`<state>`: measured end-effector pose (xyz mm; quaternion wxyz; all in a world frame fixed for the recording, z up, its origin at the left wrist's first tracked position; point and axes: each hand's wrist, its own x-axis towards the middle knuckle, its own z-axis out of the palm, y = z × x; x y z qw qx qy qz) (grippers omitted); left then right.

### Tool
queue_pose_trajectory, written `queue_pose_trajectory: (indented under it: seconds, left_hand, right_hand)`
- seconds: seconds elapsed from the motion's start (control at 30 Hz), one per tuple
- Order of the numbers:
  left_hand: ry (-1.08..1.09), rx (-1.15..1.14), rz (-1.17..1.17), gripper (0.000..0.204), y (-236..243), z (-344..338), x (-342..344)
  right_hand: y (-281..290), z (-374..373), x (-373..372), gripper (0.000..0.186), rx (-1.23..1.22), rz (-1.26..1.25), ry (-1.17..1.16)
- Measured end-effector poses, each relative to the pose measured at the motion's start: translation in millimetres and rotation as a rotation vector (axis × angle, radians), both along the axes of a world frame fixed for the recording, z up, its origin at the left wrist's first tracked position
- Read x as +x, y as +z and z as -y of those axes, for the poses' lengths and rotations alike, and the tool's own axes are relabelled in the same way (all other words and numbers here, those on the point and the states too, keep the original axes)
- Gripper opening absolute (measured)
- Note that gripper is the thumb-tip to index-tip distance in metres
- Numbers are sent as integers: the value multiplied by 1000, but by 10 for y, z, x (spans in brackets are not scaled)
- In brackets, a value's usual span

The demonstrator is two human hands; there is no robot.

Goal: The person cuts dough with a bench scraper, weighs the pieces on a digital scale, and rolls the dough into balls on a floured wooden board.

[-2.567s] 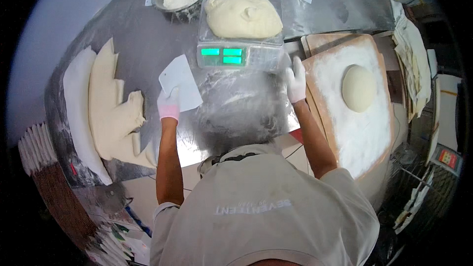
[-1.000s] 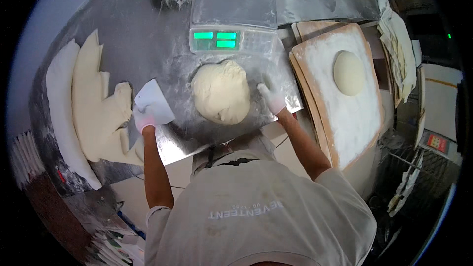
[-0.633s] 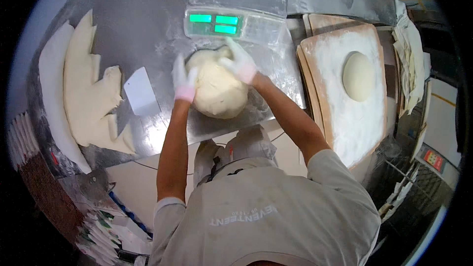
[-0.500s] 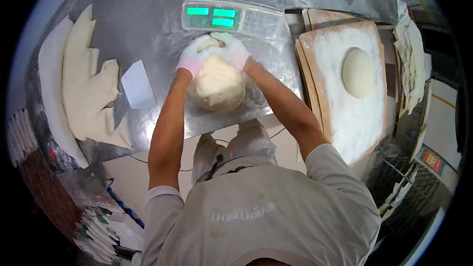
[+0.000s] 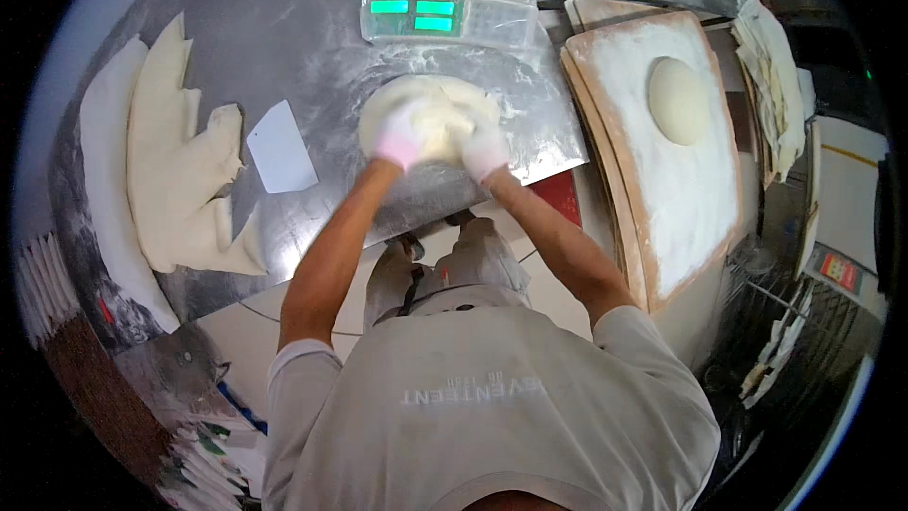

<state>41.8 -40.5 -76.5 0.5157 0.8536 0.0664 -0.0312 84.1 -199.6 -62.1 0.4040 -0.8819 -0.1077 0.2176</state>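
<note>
A pale piece of dough (image 5: 430, 99) lies spread as a broad, uneven round on the metal table below the scale. My left hand (image 5: 403, 135), in a white glove with a pink cuff, is on its near left part. On its near right part is my right hand (image 5: 483, 146), gloved the same way. Motion smears the fingers of both hands, so I cannot tell whether they grip the dough or press on it. A white flat scraper (image 5: 282, 148) lies left of my hands.
Large cut dough sheets (image 5: 161, 161) cover the table's left side. Beyond my hands stands a scale (image 5: 497, 21) with green lit displays. At right, a smooth dough ball (image 5: 677, 101) sits on a floured board (image 5: 653, 218) stacked over others. The table's near edge (image 5: 539, 175) runs below my hands.
The dough was a folded lump with my hands at its far end. Now it lies wider and flatter, and my hands are at its near side. The view has shifted slightly.
</note>
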Motion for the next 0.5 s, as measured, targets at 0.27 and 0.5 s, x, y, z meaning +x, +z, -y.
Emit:
queue_pose_trajectory:
  seconds: [0.27,0.5]
  left_hand:
    - [-227,-243,219,67,875,-557,-114]
    - [160,828,132,62,-482,-177,-262]
  right_hand:
    - [744,37,-10,59,4,638,270]
    - [-736,-609,42,65,-120,736,460]
